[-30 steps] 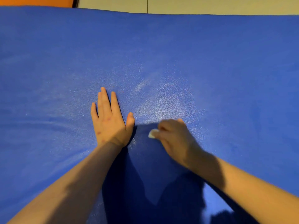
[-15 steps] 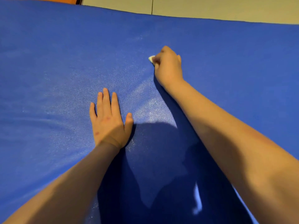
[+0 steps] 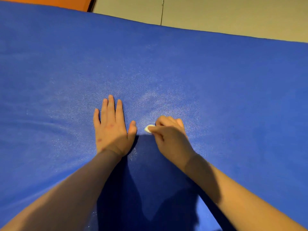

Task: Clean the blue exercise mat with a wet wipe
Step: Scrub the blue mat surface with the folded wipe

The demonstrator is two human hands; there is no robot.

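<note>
The blue exercise mat is spread flat and fills nearly the whole view. The left hand is laid palm down on it, a little left of the middle. Its fingers are held straight and close together, the thumb is spread out to the right, and nothing is held in it.

The right hand is placed just beside it on the right, with the fingers curled under. A small white wet wipe, bunched into a wad, is pinched between the thumb and the fingertips of this hand. Only a small part of the wipe is shown beyond the fingers. It is held low against the mat, between the two hands and near the tip of the left thumb; whether it is pressed down hard cannot be told.

A paler, glistening patch is seen on the mat around and beyond both hands. A dark shadow is cast on the mat between the two bare forearms.

Past the far edge of the mat a beige tiled floor is shown, crossed by one dark joint line. An orange surface is seen at the top left corner; what it belongs to cannot be told.
</note>
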